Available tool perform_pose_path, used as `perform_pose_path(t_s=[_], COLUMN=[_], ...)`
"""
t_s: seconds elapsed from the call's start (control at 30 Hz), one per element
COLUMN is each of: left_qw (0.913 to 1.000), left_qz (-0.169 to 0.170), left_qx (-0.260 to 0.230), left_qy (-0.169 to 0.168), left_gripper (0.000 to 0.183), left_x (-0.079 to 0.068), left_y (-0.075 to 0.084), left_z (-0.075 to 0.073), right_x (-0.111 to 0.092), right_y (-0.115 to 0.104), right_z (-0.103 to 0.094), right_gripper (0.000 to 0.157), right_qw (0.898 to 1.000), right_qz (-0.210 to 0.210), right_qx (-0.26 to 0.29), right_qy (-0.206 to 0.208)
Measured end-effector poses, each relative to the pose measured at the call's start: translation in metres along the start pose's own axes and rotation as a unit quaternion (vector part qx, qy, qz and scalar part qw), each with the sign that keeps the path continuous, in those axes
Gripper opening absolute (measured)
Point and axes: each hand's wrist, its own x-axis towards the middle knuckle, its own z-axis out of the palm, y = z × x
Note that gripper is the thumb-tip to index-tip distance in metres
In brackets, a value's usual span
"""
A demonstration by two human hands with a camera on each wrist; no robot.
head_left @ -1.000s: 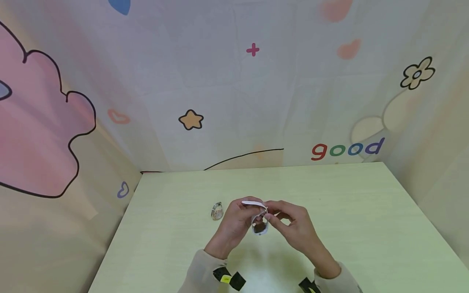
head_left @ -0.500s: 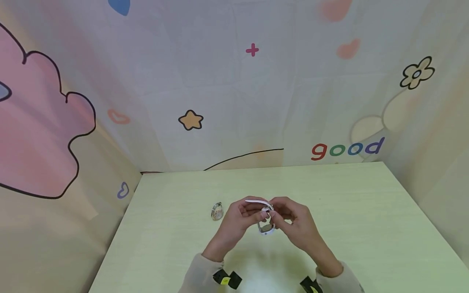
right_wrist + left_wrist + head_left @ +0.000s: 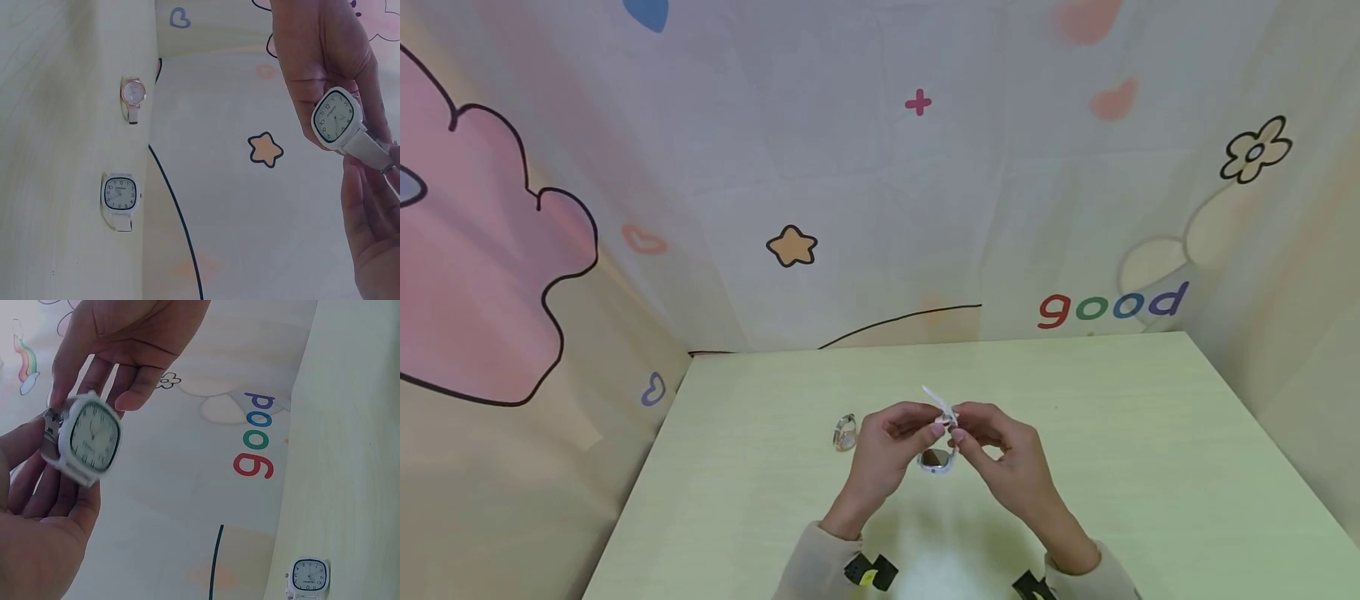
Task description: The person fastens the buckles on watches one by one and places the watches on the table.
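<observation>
A white watch (image 3: 935, 461) with a rounded square dial hangs between both hands, above the table. My left hand (image 3: 891, 450) pinches its strap from the left, thumb toward me. From the right, my right hand (image 3: 1000, 450) pinches the strap close to the other thumb. One strap end (image 3: 935, 398) sticks up above the fingertips. In the left wrist view the held watch (image 3: 94, 436) shows its pale dial, slightly blurred. The right wrist view shows its dial and white strap (image 3: 369, 150), with the strap's buckle area partly covered by fingers.
A small watch with a rose-gold rim (image 3: 134, 92) lies on the pale table (image 3: 760, 517), left of the hands. Another white square watch (image 3: 120, 194) lies on the table too, hidden in the head view. A printed cloth wall (image 3: 865, 183) stands behind.
The watch's strap end has swung from pointing left to standing upward. Both hands have shifted only slightly, their fingertips staying together at the strap. The small watch on the table has not moved.
</observation>
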Motion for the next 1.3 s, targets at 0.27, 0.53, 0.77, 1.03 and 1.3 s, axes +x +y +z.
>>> perform_pose_path(t_s=[0.27,0.53,0.77,1.03,1.3], left_qw=[0.9993,0.9975,0.9957,0.9947,0.996], left_qz=[-0.01,-0.012,0.005,-0.001,0.006], left_qx=[0.021,0.065,0.089,0.091,0.065], left_qy=[0.028,0.025,0.026,0.047,0.062], left_gripper=[0.019,0.017,0.014,0.017,0.018], left_x=[-0.001,-0.003,-0.004,-0.004,-0.004], left_y=[0.0,0.001,0.001,-0.001,0.001], left_z=[0.002,0.004,0.004,0.004,0.005], right_x=[0.001,0.011,0.015,0.014,0.017], right_y=[0.001,-0.005,-0.007,-0.014,-0.041], right_z=[0.001,-0.003,-0.006,-0.006,-0.007], right_gripper=[0.03,0.03,0.028,0.027,0.019], right_qw=[1.0,0.999,0.997,0.998,0.998], right_qz=[-0.009,-0.028,-0.045,-0.034,-0.029], right_qx=[-0.007,-0.038,-0.058,-0.033,-0.03], right_qy=[0.013,0.023,0.032,0.04,0.042])
